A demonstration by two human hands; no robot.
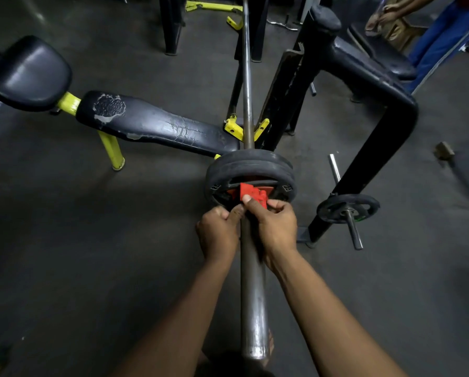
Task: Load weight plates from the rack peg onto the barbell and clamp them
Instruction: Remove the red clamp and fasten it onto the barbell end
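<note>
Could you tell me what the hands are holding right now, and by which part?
Both hands, left and right, grip the red collar clamp at its near end, against the plates.

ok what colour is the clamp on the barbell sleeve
Red. The clamp sits against the black plates, shown in the head view.

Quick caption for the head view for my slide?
Both hands, left hand and right hand, press a red collar clamp against black plates on the barbell sleeve.
</note>
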